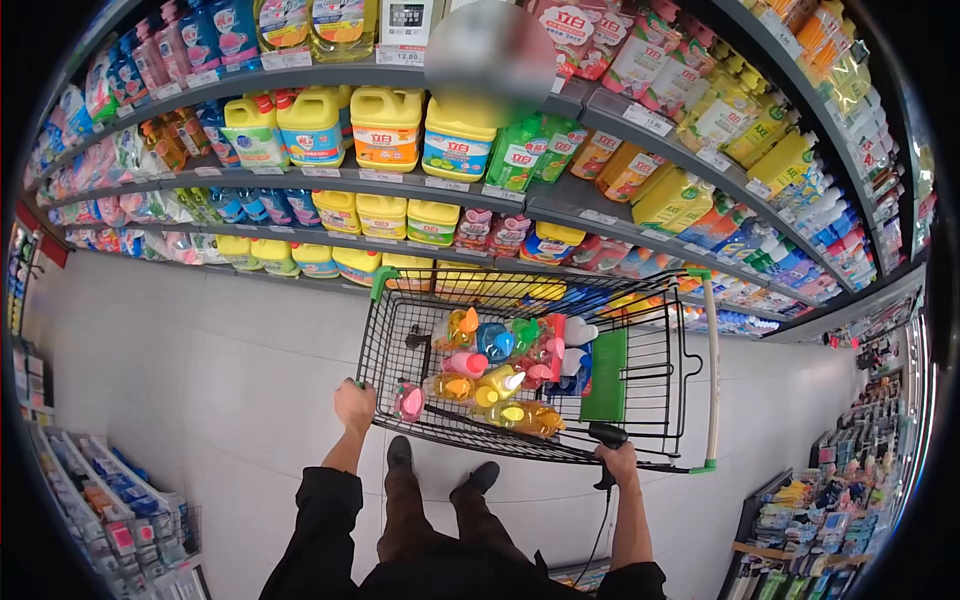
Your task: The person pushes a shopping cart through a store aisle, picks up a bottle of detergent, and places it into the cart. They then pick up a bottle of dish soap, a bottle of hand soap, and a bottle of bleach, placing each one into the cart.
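Observation:
My left hand [355,404] is closed on the near left corner of a black wire shopping cart [650,440]. Near the cart's right part, my right hand [618,462] is wrapped round a black handheld device [607,435] with a cord hanging down. Inside the cart lie several bottles: a pink-capped bottle [409,402] at the left, a blue bottle [495,342], a yellow bottle with a white cap [500,382] and an amber bottle [538,419]. A green panel [604,375] is to their right.
Shelves [330,178] of detergent bottles and yellow jugs [388,130] curve across the front, beyond the cart. Racks of packaged goods stand at the lower left [120,520] and lower right [800,520]. My feet are on the grey floor [240,400] beside the cart.

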Available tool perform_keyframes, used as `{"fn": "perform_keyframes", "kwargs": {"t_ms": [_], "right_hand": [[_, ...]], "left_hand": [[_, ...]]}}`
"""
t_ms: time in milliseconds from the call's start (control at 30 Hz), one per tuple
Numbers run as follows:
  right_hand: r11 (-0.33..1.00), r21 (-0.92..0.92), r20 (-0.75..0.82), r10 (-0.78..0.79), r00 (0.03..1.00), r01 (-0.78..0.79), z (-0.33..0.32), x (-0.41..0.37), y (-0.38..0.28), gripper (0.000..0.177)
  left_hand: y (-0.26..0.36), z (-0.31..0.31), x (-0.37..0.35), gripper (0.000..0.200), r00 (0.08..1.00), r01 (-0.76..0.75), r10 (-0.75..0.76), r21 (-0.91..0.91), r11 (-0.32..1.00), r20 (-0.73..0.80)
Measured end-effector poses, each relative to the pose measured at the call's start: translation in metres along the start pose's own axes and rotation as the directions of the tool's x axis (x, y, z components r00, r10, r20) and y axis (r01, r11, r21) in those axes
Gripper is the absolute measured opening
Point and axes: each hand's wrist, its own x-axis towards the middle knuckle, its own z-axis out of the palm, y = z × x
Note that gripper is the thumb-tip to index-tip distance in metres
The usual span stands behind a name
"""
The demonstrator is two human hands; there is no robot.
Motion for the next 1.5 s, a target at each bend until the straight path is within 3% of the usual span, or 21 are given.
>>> {"fn": "perform_keyframes", "kwargs": {"t_ms": [167, 233, 300, 500, 800, 900, 1033, 1367, 1500], "right_hand": [[1.000, 0.001, -0.037, 0.023, 0.999, -0.023, 0.012, 0.004, 0.014, 0.047], [0.996, 0.087, -0.056, -0.032, 0.998, 0.037, 0.020, 0.005, 0.021, 0.028], [0.991, 0.131, -0.044, 0.018, 0.999, -0.012, 0.020, 0.000, 0.017, 0.045], [0.984, 0.177, -0.186, 0.012, 0.982, 0.022, 0.025, -0.033, 0.017, 0.047], [1.000, 0.020, -0.239, 0.021, 0.971, -0.017, 0.053, -0.065, 0.014, 0.044], [0.992, 0.106, -0.262, -0.031, 0.964, 0.061, 0.053, -0.080, 0.015, 0.039], [0.994, 0.108, -0.182, 0.008, 0.983, 0.012, 0.048, -0.096, 0.011, 0.043], [0.987, 0.158, -0.225, 0.001, 0.974, 0.035, 0.057, -0.097, 0.035, 0.038], [0.981, 0.175, -0.344, -0.017, 0.939, 0.082, 0.071, -0.083, 0.056, 0.030]], "left_hand": [[-0.001, 0.003, 0.006, 0.029, 1.000, -0.022, 0.022, -0.021, 1.000, 0.011], [0.000, 0.001, 0.007, 0.030, 1.000, -0.028, 0.028, 0.007, 1.000, 0.007], [-0.003, 0.003, 0.011, 0.031, 1.000, -0.020, 0.020, 0.021, 1.000, 0.006], [-0.005, -0.005, 0.009, 0.031, 0.996, -0.061, 0.064, -0.047, 0.997, 0.064], [-0.017, -0.006, 0.010, 0.031, 0.984, -0.149, 0.152, -0.037, 0.988, 0.095], [-0.026, 0.002, 0.015, 0.031, 0.981, -0.154, 0.159, -0.048, 0.987, 0.108], [-0.035, 0.002, 0.010, 0.031, 0.980, -0.149, 0.159, -0.090, 0.985, 0.122], [-0.055, 0.002, -0.006, 0.031, 0.979, -0.138, 0.157, -0.146, 0.980, 0.130], [-0.064, 0.003, -0.010, 0.031, 0.977, -0.135, 0.165, -0.204, 0.970, 0.138]]}}
